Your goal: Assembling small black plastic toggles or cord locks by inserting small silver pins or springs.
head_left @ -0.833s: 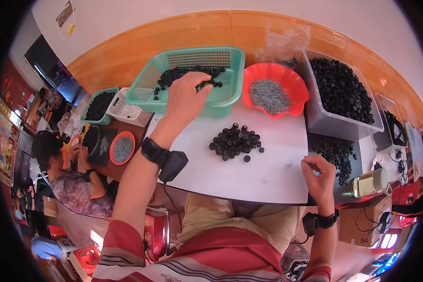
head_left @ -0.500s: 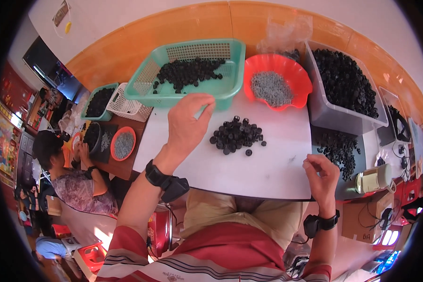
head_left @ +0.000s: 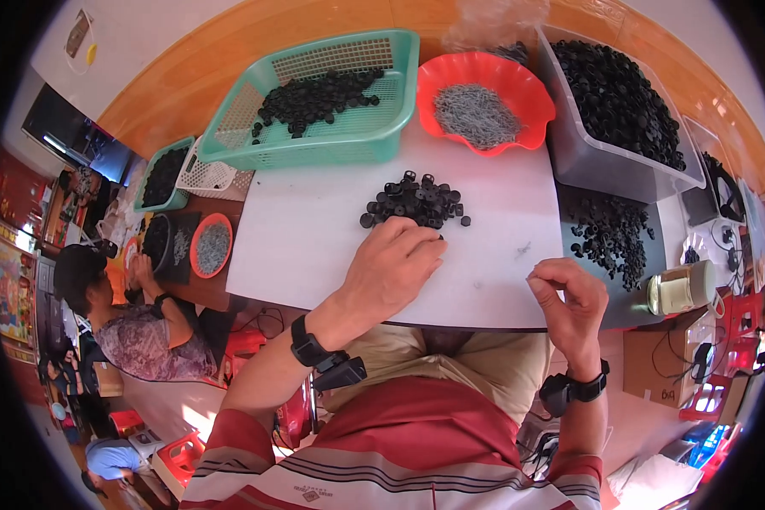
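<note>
Black pieces lie just beyond the left hand; right hand at white surface's near-right corner; both curled, grip unclear.

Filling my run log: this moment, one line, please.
left hand: at edge of black pile, grip unclear | right hand: curled by right edge of white board

basket: green | bowl: red | parts: black | pins: grey | shirt: red, striped

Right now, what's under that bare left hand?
Smooth white tabletop shows around the bare left hand, with black knob-like parts heaped along its far side. The hand hides the surface beneath and anything it may grip.
</note>
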A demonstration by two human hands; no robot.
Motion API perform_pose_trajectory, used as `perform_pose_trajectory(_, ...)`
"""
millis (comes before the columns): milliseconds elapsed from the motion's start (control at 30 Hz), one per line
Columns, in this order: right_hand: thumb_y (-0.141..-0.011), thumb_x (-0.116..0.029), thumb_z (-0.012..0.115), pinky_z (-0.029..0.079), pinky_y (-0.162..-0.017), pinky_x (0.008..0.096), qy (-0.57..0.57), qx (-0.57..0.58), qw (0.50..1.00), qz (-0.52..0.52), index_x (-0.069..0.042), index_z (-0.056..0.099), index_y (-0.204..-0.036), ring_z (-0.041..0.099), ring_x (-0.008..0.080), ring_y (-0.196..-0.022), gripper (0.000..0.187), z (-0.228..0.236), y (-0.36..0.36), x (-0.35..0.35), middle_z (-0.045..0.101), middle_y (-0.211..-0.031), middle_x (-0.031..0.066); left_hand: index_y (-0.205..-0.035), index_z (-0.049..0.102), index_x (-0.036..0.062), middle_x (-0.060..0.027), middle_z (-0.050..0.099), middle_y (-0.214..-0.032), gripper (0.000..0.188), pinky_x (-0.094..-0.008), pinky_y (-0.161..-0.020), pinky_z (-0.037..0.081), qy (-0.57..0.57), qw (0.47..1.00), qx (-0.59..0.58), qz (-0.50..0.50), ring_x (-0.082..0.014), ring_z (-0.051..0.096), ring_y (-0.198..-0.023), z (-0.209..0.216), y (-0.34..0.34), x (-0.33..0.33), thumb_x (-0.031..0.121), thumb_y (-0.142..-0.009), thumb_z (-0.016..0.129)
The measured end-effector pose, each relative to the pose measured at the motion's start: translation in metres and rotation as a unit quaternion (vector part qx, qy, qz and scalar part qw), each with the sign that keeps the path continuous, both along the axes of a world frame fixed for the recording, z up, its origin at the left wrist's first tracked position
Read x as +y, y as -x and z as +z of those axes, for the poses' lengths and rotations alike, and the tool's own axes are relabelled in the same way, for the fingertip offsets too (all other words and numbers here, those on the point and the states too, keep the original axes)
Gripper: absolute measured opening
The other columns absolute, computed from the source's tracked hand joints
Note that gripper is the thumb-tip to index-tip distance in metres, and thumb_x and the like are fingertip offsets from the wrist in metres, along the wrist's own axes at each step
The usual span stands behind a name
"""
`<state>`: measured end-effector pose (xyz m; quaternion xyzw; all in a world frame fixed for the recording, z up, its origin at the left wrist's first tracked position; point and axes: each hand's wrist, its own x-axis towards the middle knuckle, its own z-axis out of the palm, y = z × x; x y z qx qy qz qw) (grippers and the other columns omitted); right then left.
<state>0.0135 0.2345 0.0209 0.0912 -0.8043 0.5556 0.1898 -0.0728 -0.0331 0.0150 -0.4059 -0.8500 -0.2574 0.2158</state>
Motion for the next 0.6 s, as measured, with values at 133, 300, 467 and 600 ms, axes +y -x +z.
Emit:
perform_pose_trajectory(133,-0.084,0.01,0.074,0.055,-0.076,0.0304,-0.017,0.021,1.0,0.014,0.003,0.07,-0.094,0.069,0.0207,-0.083,0.013,0.005,-0.0034,-0.0037,0.072,-0.091,0.0114,-0.101,0.073,0.0064,-0.006,0.069,-0.106,0.03,-0.0368,-0.077,0.056,0.018,0.999,0.024,0.015,-0.028,0.063,-0.096,-0.0053,0.0008,0.007,0.004,-0.072,0.081)
perform_pose_trajectory(300,-0.081,0.009,0.075,0.056,-0.075,0.0334,-0.016,0.046,0.999,0.023,0.002,0.07,-0.092,0.071,0.0254,-0.082,0.015,0.0028,-0.007,-0.0037,0.073,-0.089,0.0132,-0.1,0.073,0.0051,-0.0066,0.069,-0.102,0.023,-0.0372,-0.075,0.055,0.059,0.998,0.024,0.017,-0.0272,0.063,-0.093,-0.0051,0.0027,0.0093,0.001,-0.077,0.076)
perform_pose_trajectory(467,-0.082,0.012,0.073,0.054,-0.076,0.0321,-0.002,0.044,0.999,0.03,0.003,0.07,-0.091,0.069,0.0222,-0.083,0.013,0.0039,-0.0095,-0.0065,0.073,-0.089,0.0116,-0.097,0.072,0.0053,-0.006,0.069,-0.099,0.021,-0.0362,-0.071,0.056,0.056,0.998,0.02,0.018,-0.0251,0.066,-0.086,-0.0011,-0.0001,0.0098,0.0,-0.077,0.075)
perform_pose_trajectory(600,-0.081,0.013,0.072,0.054,-0.075,0.0321,0.004,0.05,0.998,0.034,0.003,0.07,-0.091,0.069,0.0222,-0.082,0.014,0.004,-0.0079,-0.0074,0.072,-0.088,0.0117,-0.097,0.073,0.0051,-0.0056,0.069,-0.097,0.02,-0.0343,-0.066,0.057,0.02,0.999,-0.025,0.014,-0.0236,0.068,-0.08,0.0001,-0.0033,0.0107,0.0,-0.078,0.078)
